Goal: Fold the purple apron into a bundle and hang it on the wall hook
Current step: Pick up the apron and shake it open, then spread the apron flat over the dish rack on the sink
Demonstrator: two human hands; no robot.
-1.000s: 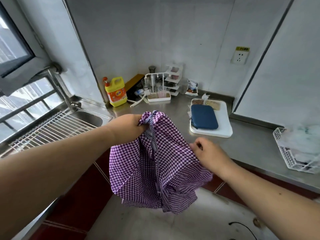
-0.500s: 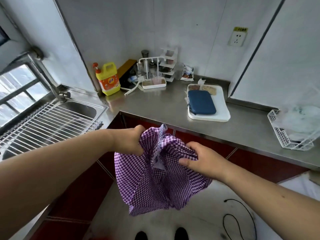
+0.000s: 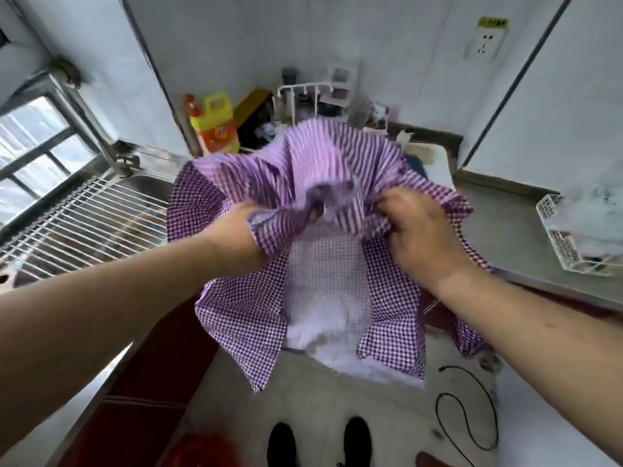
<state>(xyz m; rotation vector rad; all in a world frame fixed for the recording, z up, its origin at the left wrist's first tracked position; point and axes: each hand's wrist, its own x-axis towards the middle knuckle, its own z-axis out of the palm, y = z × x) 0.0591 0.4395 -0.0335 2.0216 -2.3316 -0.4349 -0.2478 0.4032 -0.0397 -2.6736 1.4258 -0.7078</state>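
Head view: purple apron (image 3: 242, 315) held in mid-air in front of the body, above the floor and just short of the steel bench (image 3: 499, 230). It is not yet a bundle. The cloth is spread wide, the upper part blurred and billowing up toward the wall, and a pale panel hangs down the middle between two checked flaps.

Left hand (image 3: 239, 237) grips a bunch of the upper cloth, fingers buried in the fabric. Right hand (image 3: 414, 230) clenches the cloth opposite, fingers curled round a gathered fold. The two hands are near each other, with a slack span of cloth between them.

No wall hook in view; its place cannot be told.

Judgement: the step in hand is gathering or folding, and it is at an early stage. To do it well:
- bring the two side flaps in over the pale middle panel, so that no loose edge trails;
- keep one hand as anchor at the top and let the other fold the hanging length upward;
- keep any strap or loop free at the top, since it will probably serve for hanging;
- work clear of the yellow detergent bottle (image 3: 214, 124) and the white rack (image 3: 310, 92) behind, which the billowing cloth comes close to.
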